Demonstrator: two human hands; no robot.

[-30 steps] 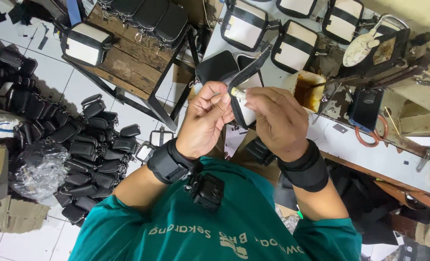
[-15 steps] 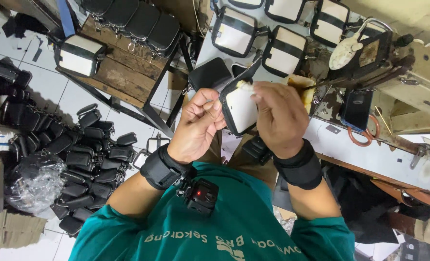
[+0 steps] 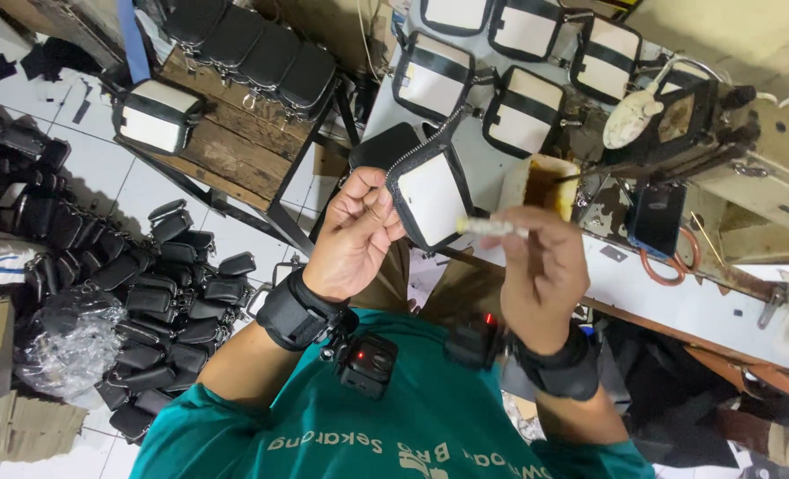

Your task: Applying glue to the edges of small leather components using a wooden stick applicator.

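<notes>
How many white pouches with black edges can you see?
7 white, black-edged pouches: one in the left hand, one on the wooden bench, five on the pale table; more may hide past the top edge.

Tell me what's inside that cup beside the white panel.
The cup shows brown glue staining its inner wall, and a dark stick reaches over its rim. Its bottom is hidden by the right hand and brush.

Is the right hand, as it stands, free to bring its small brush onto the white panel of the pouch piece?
Probably yes: the right hand holds the brush right beside the pouch piece, which the left hand holds with its white face uncovered.
</notes>
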